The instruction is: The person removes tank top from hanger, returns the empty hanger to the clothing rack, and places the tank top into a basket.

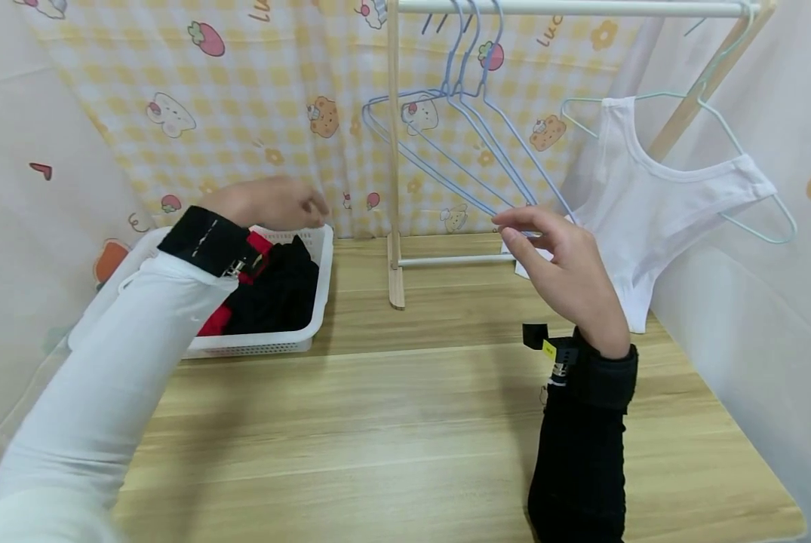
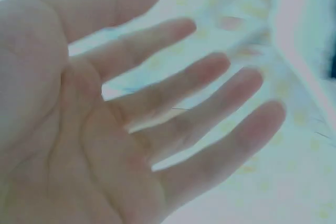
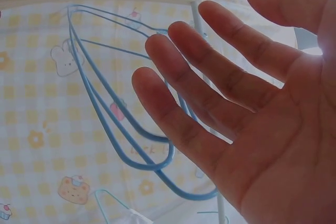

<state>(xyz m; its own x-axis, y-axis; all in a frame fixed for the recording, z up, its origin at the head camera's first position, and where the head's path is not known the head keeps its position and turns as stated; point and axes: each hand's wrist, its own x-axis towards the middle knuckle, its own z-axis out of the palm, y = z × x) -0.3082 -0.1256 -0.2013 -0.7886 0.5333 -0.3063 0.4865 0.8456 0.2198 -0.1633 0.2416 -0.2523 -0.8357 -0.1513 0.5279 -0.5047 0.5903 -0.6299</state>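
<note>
My left hand (image 1: 279, 202) hovers over the white basket (image 1: 320, 302); its fingers are loosely extended and apart in the left wrist view, holding nothing. Black cloth (image 1: 279, 290) and red cloth (image 1: 215, 322) lie crumpled in that basket. My right hand (image 1: 561, 256) is raised in front of several blue hangers (image 3: 142, 166) on the rack. Its fingers are slightly bent and spread, with nothing held; contact with the hangers cannot be told. To its right, a white sleeveless top (image 1: 663, 204) hangs on a pale green hanger (image 1: 788, 219).
A wooden rack (image 1: 394, 151) with a white top rail (image 1: 582, 8) stands at the back of the wooden table (image 1: 405, 437). Behind it hangs a yellow checked curtain (image 1: 276, 75). White cloth walls rise at both sides.
</note>
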